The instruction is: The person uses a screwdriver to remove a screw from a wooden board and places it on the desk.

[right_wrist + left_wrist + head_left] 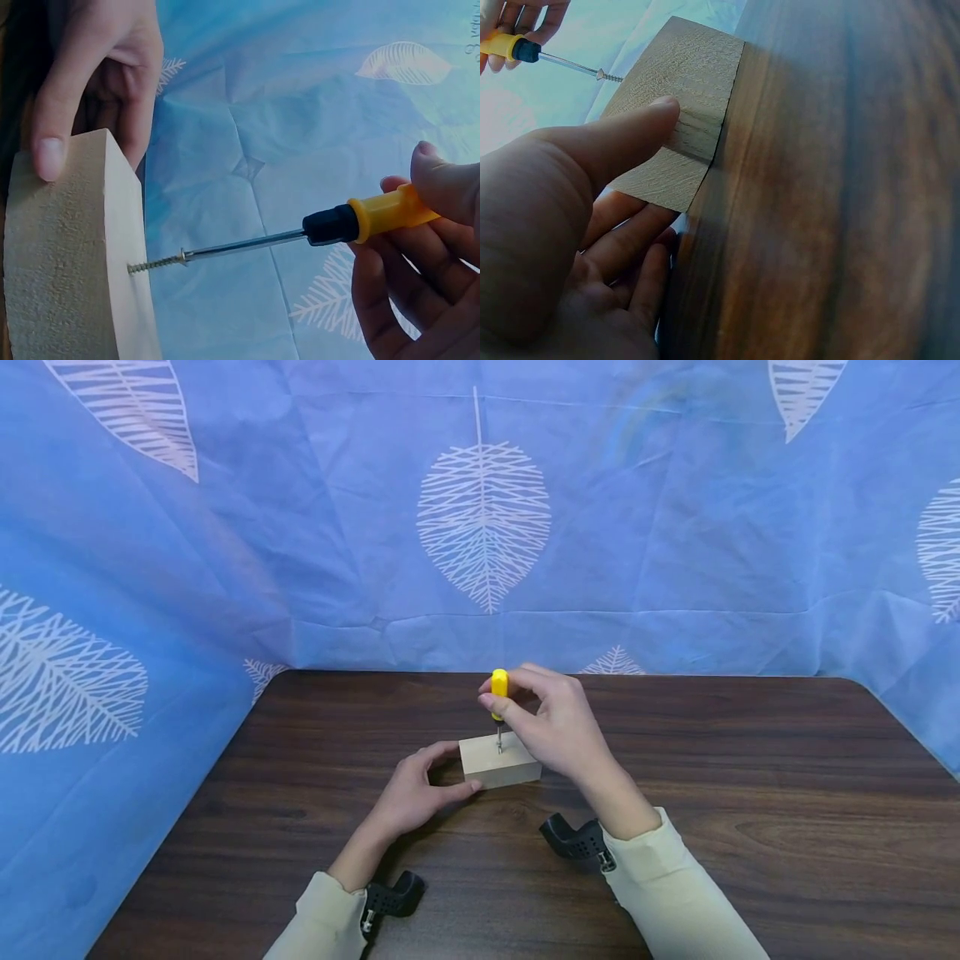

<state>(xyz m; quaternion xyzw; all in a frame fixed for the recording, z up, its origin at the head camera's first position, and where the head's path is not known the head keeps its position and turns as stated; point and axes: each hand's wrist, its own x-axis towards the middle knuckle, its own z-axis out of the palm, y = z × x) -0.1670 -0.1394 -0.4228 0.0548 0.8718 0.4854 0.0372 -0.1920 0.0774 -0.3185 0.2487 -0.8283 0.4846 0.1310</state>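
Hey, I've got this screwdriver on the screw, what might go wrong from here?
The screw stands well out of the wooden block, so a sideways push might tilt it. The screwdriver meets the screw only at its head and could slip off. The left hand's grip holds the block at one end, so it may twist.

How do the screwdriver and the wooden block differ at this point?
The screwdriver is yellow, black and metallic; the wooden block is plain and pale.
The screwdriver is long and slim; the wooden block is thick and flat-sided.
The screwdriver stands roughly upright in the right hand; the wooden block lies on the table, gripped by the left hand.
Both are held.
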